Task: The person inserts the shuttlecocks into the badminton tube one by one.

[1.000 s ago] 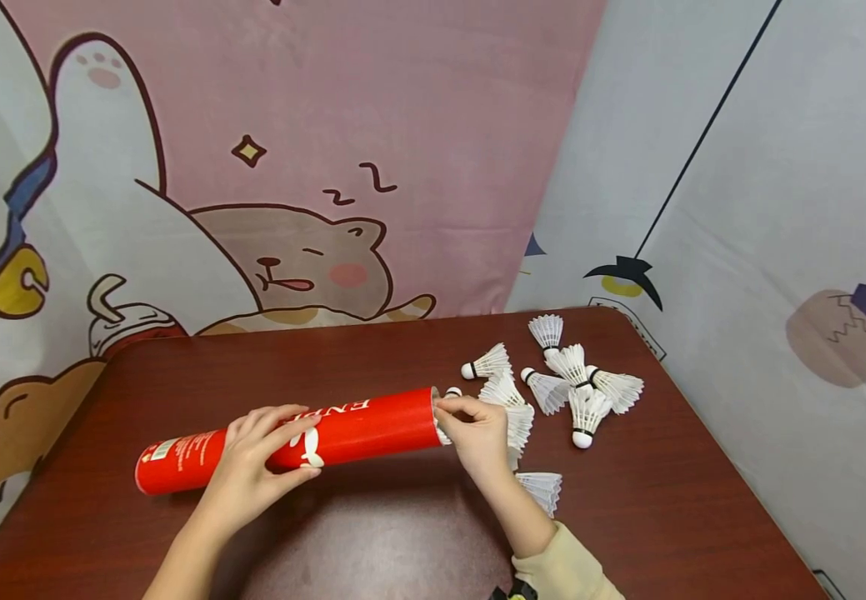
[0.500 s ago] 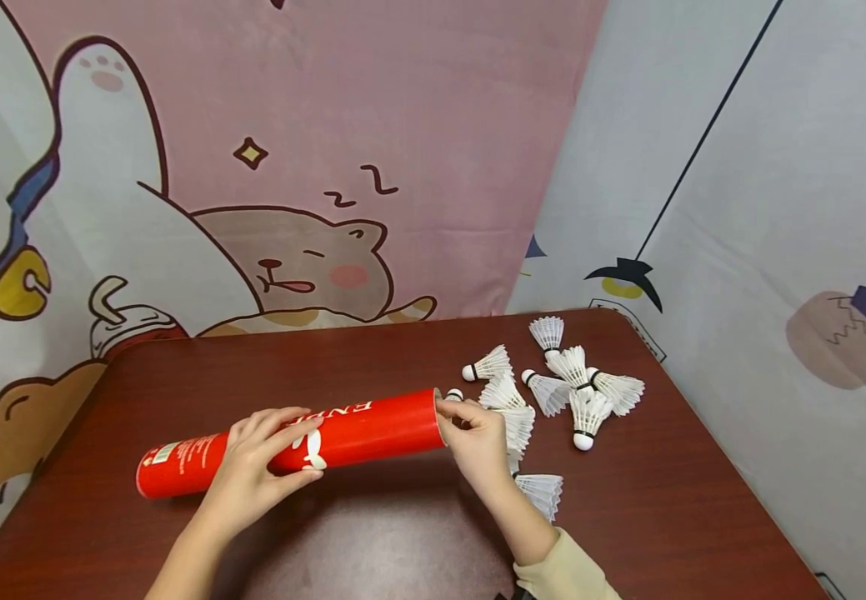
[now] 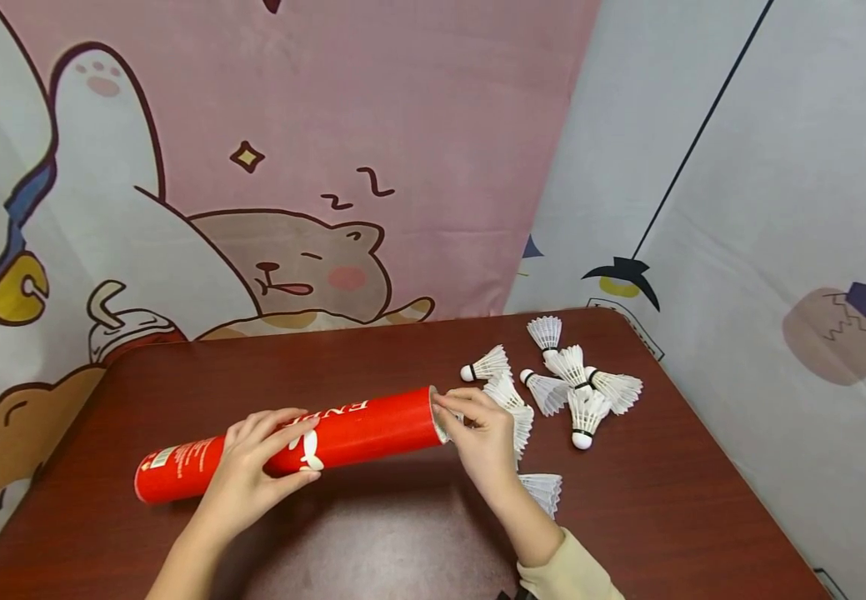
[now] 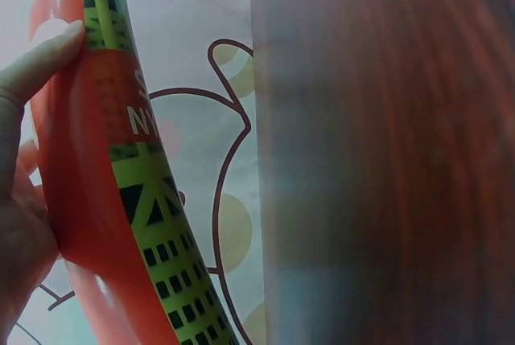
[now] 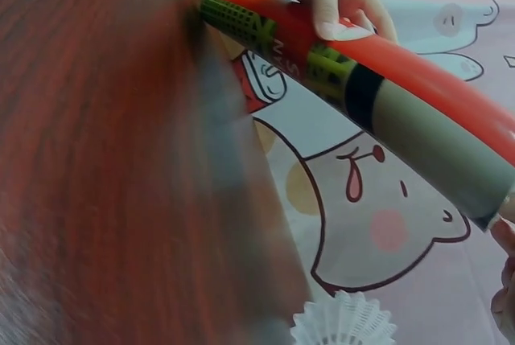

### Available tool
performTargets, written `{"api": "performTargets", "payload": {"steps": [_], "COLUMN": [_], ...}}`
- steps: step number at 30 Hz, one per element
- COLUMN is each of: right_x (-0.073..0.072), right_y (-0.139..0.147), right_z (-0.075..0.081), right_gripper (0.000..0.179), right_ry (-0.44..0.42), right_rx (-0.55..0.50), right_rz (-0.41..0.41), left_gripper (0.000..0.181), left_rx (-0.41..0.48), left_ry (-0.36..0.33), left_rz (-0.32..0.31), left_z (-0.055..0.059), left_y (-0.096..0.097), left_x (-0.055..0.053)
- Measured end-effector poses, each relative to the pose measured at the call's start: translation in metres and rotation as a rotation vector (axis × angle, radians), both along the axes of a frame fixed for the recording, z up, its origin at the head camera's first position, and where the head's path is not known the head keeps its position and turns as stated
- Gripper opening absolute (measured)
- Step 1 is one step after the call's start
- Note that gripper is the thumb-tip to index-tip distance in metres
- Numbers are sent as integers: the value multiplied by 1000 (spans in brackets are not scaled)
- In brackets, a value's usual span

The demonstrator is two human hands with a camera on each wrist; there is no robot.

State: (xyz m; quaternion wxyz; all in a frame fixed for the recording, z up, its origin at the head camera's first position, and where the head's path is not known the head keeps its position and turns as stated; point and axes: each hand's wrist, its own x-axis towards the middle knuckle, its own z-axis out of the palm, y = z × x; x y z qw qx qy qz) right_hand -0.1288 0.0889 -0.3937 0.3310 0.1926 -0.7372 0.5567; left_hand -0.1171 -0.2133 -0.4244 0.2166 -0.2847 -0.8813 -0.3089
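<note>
A long red shuttlecock tube (image 3: 372, 429) is held slanted over the table, its right end raised and its open mouth facing right. My left hand (image 3: 252, 462) grips it around the middle, fingers over the top and thumb along the near side. In the left wrist view the tube's printed green-and-black side (image 4: 149, 200) shows too. At the mouth, my right hand (image 3: 485, 437) pinches a white shuttlecock (image 3: 445, 432), thumb and forefinger right at the rim. Only a little of its feather skirt shows; the rest is hidden by the tube and fingers.
Several white shuttlecocks (image 3: 586, 408) lie scattered on the right of the brown table (image 3: 673, 492). One shuttlecock (image 3: 543, 492) lies just beyond the right wrist. A cartoon-printed cloth (image 3: 463, 167) hangs behind the table's far edge.
My right fingers reached inside the tube's mouth half a second ago and have since drawn back to its rim, where white feathers show again. The left hand keeps its grip.
</note>
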Motion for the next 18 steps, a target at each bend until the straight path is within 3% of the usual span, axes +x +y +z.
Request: {"api": "performTargets", "payload": {"steps": [7,18], "right_x": [-3,-8], "right_y": [21,84], "right_z": [11,14], "right_gripper": [16,17], "right_ry": [-70,-42], "right_rx": [18,141], "right_rz": [23,-94], "left_gripper": [67,66], "left_rx": [19,24], "left_ry": [9,3], "left_rz": [1,6], "left_z": [0,1], "left_y": [-1,-2], "left_x": [0,0]}}
